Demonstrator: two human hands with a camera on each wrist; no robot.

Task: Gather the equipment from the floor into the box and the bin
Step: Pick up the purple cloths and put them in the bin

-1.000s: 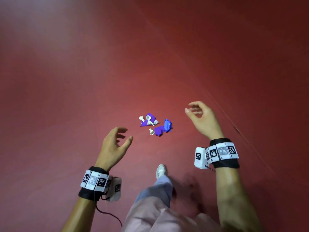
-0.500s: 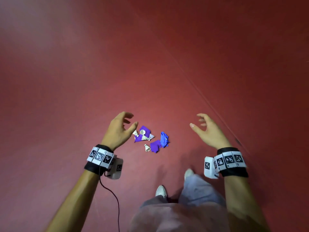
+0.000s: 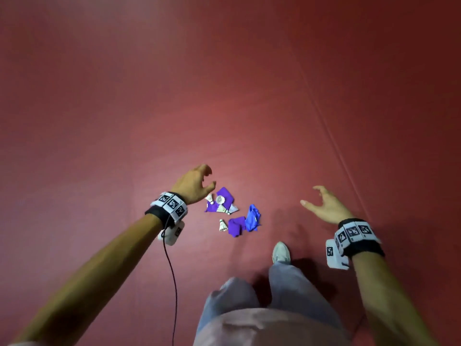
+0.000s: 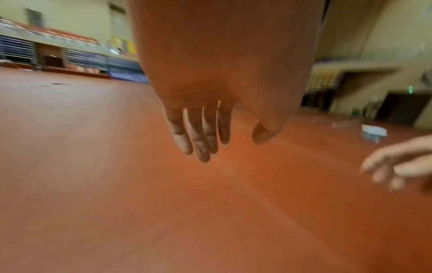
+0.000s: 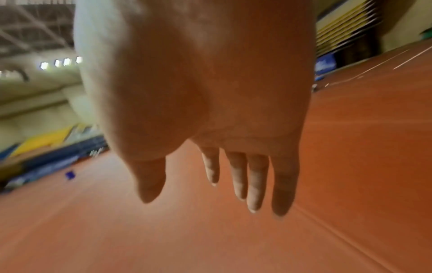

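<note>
On the red floor lies a small heap: several white shuttlecocks (image 3: pixel 222 209), two purple cloth pieces (image 3: pixel 236 225) and a crumpled blue cloth (image 3: pixel 252 218). My left hand (image 3: pixel 199 182) hovers over the heap's far left edge, fingers loosely spread, holding nothing. My right hand (image 3: pixel 321 203) hangs to the right of the heap, apart from it, also empty with relaxed fingers. In the left wrist view my left hand's fingers (image 4: pixel 198 138) point down at bare floor, and the right hand (image 4: pixel 397 166) shows at the right edge. The right wrist view shows relaxed fingers (image 5: pixel 245 181) over the floor.
My white shoe (image 3: pixel 281 252) and grey trouser legs (image 3: pixel 282 293) stand just behind the heap. A floor line (image 3: pixel 331 136) runs diagonally on the right. In the left wrist view a pale box-like thing (image 4: pixel 374 132) sits far off near the hall wall.
I have stepped closer, so the heap sits nearer my feet. My left hand has reached forward to the heap's far left edge; my right hand has stayed out to the right.
</note>
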